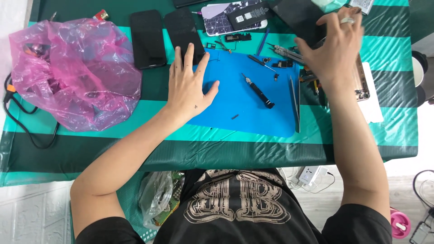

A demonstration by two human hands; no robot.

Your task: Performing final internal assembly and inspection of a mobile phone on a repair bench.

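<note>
A desk (271, 149) draped in a green-and-teal striped cloth is carrying a rectangular blue rubber mat (246, 101), a crumpled pink plastic bag (72, 74), two black slab phones (165, 36) lying side by side, and a black cable (27, 131) trailing off its left edge.

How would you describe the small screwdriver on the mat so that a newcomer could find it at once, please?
Start at the bright blue mat in the middle of the green striped table. The left hand lies flat on the mat's left edge; right of it, near the mat's centre, lies the screwdriver, slanting down to the right. Unlike the silver tweezers along the right edge, it is black and thick, with a thin metal tip.
</note>
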